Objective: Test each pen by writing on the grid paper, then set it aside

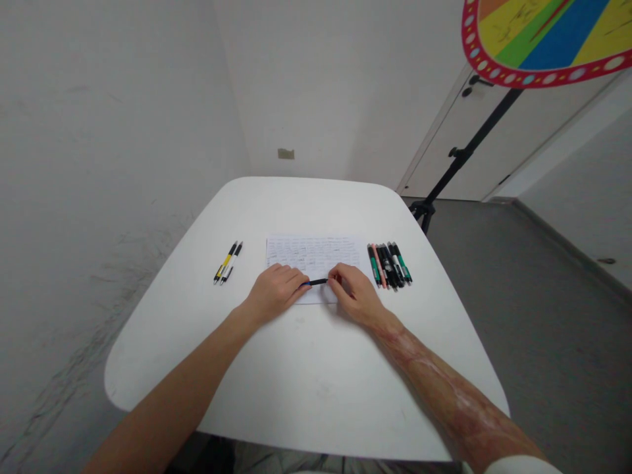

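The rows of writing (pixel 313 249) on the paper sheet (pixel 316 259) and the scribbles (pixel 516 21) on the prize wheel (pixel 552 41) can't be read.

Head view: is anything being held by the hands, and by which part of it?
A dark pen, by both ends: the left hand holds the bluish end, the right hand the black end.

A plain indoor room, perhaps an office or study, is suggested; its exact kind cannot be told. A white table (pixel 316 375) is set near scuffed pale walls (pixel 108 118), with a handwritten sheet (pixel 316 249) and pens (pixel 388 264) laid on it. At far right, a colourful wheel (pixel 563 46) on a black stand (pixel 474 143) is seen before a pale door (pixel 518 141), beside grey flooring (pixel 498 289).
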### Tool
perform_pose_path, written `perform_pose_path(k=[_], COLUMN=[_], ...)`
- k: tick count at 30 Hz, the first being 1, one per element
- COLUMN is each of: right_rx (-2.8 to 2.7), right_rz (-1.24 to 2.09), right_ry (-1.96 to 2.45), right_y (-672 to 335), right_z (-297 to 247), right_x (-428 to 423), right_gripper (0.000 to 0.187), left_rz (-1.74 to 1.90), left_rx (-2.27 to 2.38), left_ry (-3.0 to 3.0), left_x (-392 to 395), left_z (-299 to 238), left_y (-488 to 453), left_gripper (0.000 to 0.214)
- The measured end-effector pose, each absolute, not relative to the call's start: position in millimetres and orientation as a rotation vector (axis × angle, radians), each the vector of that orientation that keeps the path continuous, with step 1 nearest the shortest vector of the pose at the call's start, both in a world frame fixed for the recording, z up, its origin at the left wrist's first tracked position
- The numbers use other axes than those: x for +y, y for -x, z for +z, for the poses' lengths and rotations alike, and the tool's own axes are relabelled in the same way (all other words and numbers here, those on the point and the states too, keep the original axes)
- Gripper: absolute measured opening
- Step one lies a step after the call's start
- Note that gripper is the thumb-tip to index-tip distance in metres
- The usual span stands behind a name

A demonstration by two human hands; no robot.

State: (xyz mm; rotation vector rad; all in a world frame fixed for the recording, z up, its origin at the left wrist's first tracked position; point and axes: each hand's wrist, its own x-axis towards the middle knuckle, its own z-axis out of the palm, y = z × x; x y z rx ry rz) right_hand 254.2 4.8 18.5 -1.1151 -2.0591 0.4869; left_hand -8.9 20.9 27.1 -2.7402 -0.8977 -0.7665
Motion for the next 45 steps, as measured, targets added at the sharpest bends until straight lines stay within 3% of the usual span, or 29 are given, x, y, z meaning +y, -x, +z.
perform_pose_path(k=[2,6,11,15,20,25,30,45], right_rx=[-2.068,-2.122,-2.088,-2.141,-2.107,-2.175,-2.148,-1.873], right_rz=[0.495,0.466,0.542,0.496,0.528,0.505,0.531,0.643], right_ry=[1.101,1.140,1.094,1.111,1.084,1.087,1.076,1.145], right_y=[-253.8,-253.7,-253.7,-254.3,-255.1,-255.3,-255.1,-258.7], right_z=[17.9,17.0,18.3,18.3,18.9,19.5,21.7,10.8], right_x=[5.0,6.7,5.5,5.5,5.0,5.2,2.9,10.3], right_gripper=[0.022,0.043,0.026,0.044,0.033,0.046,0.034,0.050], left_rz=[-0.759,-0.756,-0.772,-0.771,-0.779,-0.761,-0.814,-0.831], left_rx=[-0.892,-0.861,-0.852,-0.830,-0.819,-0.789,-0.820,-0.929], left_ry=[2.738,2.736,2.725,2.728,2.727,2.760,2.729,2.710], left_x=[20.6,19.6,19.0,18.2,18.0,17.8,18.3,23.4], left_z=[27.8,29.5,30.2,30.5,30.9,31.4,30.6,25.2], left_y=[8.7,7.9,7.3,5.9,4.8,4.8,5.2,9.6], left_gripper=[0.029,0.029,0.028,0.028,0.029,0.029,0.029,0.027])
